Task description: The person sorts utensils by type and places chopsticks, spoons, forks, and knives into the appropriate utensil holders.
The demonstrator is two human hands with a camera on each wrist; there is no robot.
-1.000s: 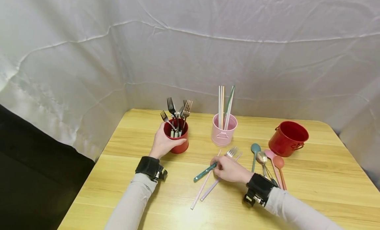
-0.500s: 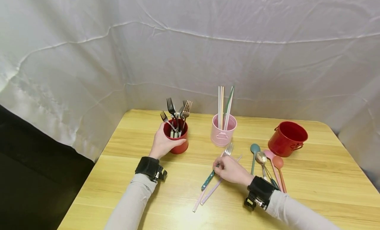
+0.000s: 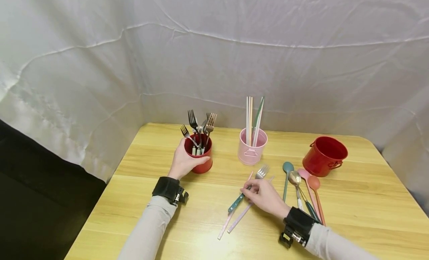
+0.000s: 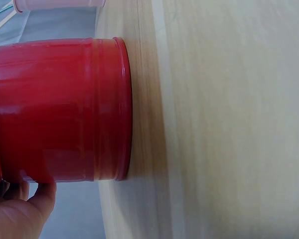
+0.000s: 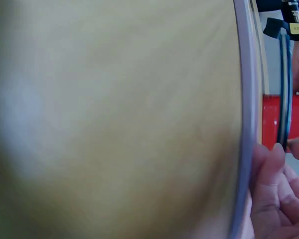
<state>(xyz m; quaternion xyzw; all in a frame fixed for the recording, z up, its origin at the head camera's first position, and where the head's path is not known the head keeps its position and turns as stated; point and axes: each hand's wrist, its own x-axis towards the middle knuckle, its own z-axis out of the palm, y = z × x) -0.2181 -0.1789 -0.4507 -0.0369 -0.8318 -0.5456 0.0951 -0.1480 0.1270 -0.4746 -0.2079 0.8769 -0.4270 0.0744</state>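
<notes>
A small yellow label [image 5: 298, 28] is showing on a black wrist mount [image 5: 275, 28] in the right wrist view, its dark marks looking too small to read

The left hand [image 3: 184, 162] is reaching forward over the table [image 3: 191, 222], its fingers curving round the left side of a red bucket [image 3: 203, 166] and its thumb lying along the near rim. The bucket is standing upright, holding forks [image 3: 210, 122] with their tines pointing up. The right hand [image 3: 263, 196] is bending in from the right, its fingers closing in a pinch on a fork [image 3: 236, 203], whose metal tines are pointing away and whose teal, speckled handle is slanting toward the near edge, in line with a pink chopstick [image 3: 224, 228]. A lilac chopstick [image 3: 238, 218] is lying just beside it

A glossy pink bucket [image 3: 249, 155] is holding straight, slim chopsticks [image 3: 250, 120] upright. To the right, a teal spoon [image 3: 288, 167], shiny metal spoons [image 3: 295, 178], a pink spoon [image 3: 304, 174] and an orange spoon [image 3: 314, 183] are lying near a second red bucket [image 3: 312, 162], which is showing a wire handle. Wood grain is running across the table, and wrinkled, satiny grey cloth [image 3: 234, 59] is hanging behind
</notes>
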